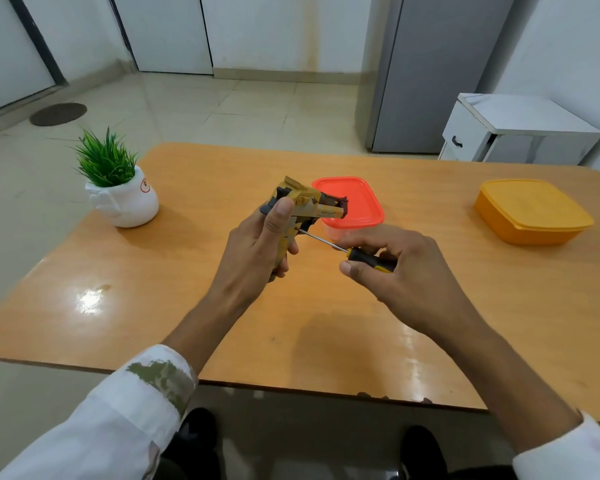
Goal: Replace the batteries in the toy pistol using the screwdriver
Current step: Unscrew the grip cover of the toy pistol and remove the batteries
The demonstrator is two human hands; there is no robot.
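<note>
My left hand (257, 251) grips a yellow and black toy pistol (309, 206) by its handle, above the middle of the wooden table (187, 306), barrel pointing right. My right hand (395, 268) holds a screwdriver (368, 259) with a black and yellow handle between thumb and fingers. Its thin metal shaft runs up and to the left, and the tip meets the pistol's grip just below the trigger area. No batteries are visible.
A small box with a red lid (357, 202) sits just behind the pistol. An orange lidded container (530, 211) stands at the right of the table. A potted green plant in a white pot (122, 192) is at the left. A white cabinet (513, 133) stands beyond the table.
</note>
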